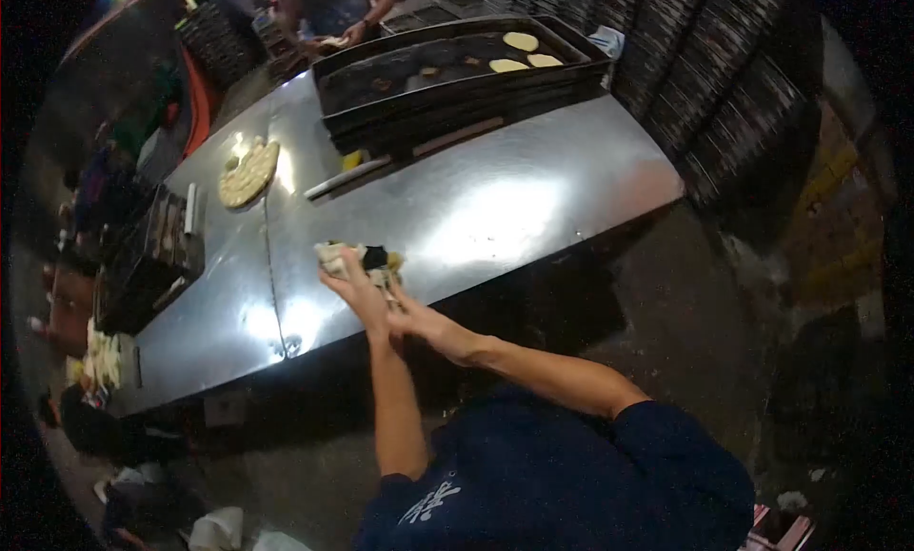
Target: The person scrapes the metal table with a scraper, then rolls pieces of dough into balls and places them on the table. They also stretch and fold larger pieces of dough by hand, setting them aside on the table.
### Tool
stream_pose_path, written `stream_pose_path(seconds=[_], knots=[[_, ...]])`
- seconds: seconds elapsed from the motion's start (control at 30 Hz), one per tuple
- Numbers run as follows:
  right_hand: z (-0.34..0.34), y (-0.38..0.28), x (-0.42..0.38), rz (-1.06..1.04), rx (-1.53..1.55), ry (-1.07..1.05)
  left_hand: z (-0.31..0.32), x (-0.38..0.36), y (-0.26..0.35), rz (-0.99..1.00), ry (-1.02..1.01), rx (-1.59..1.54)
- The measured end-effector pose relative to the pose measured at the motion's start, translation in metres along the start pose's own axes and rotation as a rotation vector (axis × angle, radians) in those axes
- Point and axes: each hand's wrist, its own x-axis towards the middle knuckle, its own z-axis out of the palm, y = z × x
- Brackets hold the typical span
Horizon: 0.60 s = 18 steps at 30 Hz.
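A bunched cloth-like bundle (pixel 333 258), pale with a black and a yellowish part, is just above the front edge of the metal table (pixel 400 208). My left hand (pixel 360 292) is closed around its pale side. Crossing close beside the left wrist, my right hand (pixel 428 324) has its fingers up against the lower right of the bundle. Those fingertips are blurred and partly hidden, and the bundle's exact kind does not show.
A long dark tray (pixel 457 101) holding several pale flat dough rounds (pixel 520 41) stands at the back. On the left are a lump of dough (pixel 249 173) and a dark crate (pixel 152 260). A bar (pixel 347 178) lies mid-table. Stacked trays (pixel 724 84) rise at right; a person (pixel 333 8) stands behind.
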Motion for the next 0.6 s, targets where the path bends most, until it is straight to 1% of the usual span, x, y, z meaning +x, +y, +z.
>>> stream_pose_path(seconds=[0.07,0.1,0.13,0.17,0.2,0.27,0.3,0.33,0.4,0.47,0.5,0.53,0.6], knots=[[-0.037,0.006,-0.007,-0.044,-0.141,-0.068,0.032,-0.014,0.039,-0.157,-0.063,-0.216],[-0.054,0.005,-0.012,-0.054,-0.133,-0.039,0.04,-0.018,0.029,-0.312,-0.213,-0.295],[-0.073,0.002,-0.022,0.01,0.077,0.053,0.05,-0.032,0.011,-0.325,-0.237,-0.285],[-0.093,0.001,-0.028,0.061,0.289,0.134,0.061,-0.047,-0.009,-0.296,-0.476,-0.257],[-0.119,0.019,-0.034,0.074,0.153,0.274,0.072,-0.06,-0.023,-0.262,-0.71,-0.23],[-0.17,0.019,-0.072,0.397,0.191,0.515,0.096,-0.084,-0.036,-0.28,-0.962,-0.077],[-0.191,0.021,-0.095,0.399,0.204,0.621,0.108,-0.095,-0.018,-0.512,-0.908,-0.049],[-0.211,0.023,-0.121,0.4,0.217,0.735,0.114,-0.098,-0.025,-0.521,-0.929,-0.04],[-0.26,0.029,-0.185,0.406,0.368,0.749,0.108,-0.1,-0.058,-0.343,-0.882,0.345],[-0.306,0.039,-0.239,0.516,0.341,0.884,0.1,-0.093,-0.094,-0.138,-0.799,0.717],[-0.331,0.055,-0.266,0.588,0.269,0.96,0.103,-0.092,-0.108,-0.027,-0.741,0.898],[-0.358,0.074,-0.287,0.664,0.191,1.024,0.11,-0.093,-0.119,-0.035,-0.731,0.91],[-0.412,0.107,-0.308,0.848,-0.334,1.244,0.113,-0.099,-0.135,0.128,-0.708,1.159]])
